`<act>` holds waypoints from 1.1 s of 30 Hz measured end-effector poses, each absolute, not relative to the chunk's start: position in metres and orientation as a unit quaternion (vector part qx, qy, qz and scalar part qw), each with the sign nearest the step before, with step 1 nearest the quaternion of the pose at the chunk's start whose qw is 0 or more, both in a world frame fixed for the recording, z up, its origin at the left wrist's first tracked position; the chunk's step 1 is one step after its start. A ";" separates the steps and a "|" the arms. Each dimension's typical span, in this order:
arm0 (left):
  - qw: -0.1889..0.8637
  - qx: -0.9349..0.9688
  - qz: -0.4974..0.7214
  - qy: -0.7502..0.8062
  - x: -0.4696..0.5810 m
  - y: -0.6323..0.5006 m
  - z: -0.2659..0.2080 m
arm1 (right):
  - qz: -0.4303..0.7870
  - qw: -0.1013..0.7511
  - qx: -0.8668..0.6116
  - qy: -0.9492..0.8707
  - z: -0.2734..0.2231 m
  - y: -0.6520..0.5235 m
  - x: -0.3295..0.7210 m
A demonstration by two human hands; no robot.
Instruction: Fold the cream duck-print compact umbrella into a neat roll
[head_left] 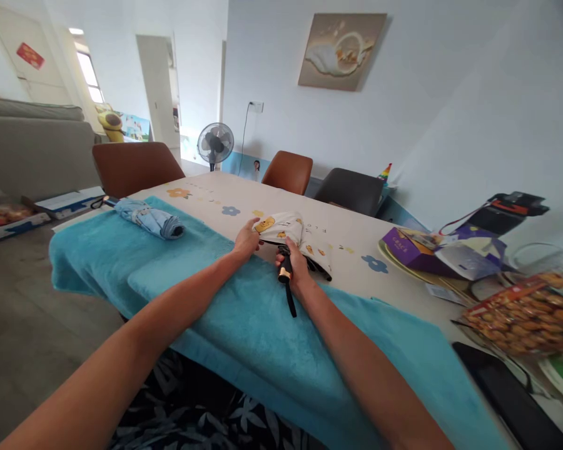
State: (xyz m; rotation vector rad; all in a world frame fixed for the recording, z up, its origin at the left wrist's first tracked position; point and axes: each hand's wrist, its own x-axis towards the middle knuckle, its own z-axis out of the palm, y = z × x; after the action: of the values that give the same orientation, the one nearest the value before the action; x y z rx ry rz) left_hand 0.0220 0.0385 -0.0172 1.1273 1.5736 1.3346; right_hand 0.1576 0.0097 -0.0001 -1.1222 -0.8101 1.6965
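A white folding umbrella (291, 228) with yellow cartoon figures lies loosely gathered across the far edge of the blue towel. My right hand (296, 267) is wrapped round its black handle, which has a gold band and a hanging black wrist strap. On the left of the canopy, my left hand (248, 240) pinches the fabric edge between thumb and fingers. Farther left on the towel rests a rolled light-blue umbrella (150, 219), its handle end pointing left. Both hands are close together over the towel (206, 287).
The patterned table (216, 187) stretches away ahead. At right sit a purple box (415, 250), a bag of nuts (528, 312) and a black phone (511, 394). Chairs (288, 172) stand along the far side, with a fan (216, 142) behind.
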 end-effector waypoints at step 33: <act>0.311 0.469 0.562 0.606 0.059 0.008 -0.006 | 0.609 0.521 -0.463 -0.380 0.018 -0.021 0.188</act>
State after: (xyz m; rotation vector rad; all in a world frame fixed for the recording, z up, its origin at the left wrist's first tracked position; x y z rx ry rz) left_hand 0.0588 0.0077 -0.0056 1.2376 1.5988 1.4843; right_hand 0.1883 -0.0208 0.0178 -1.1091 -0.9114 1.4586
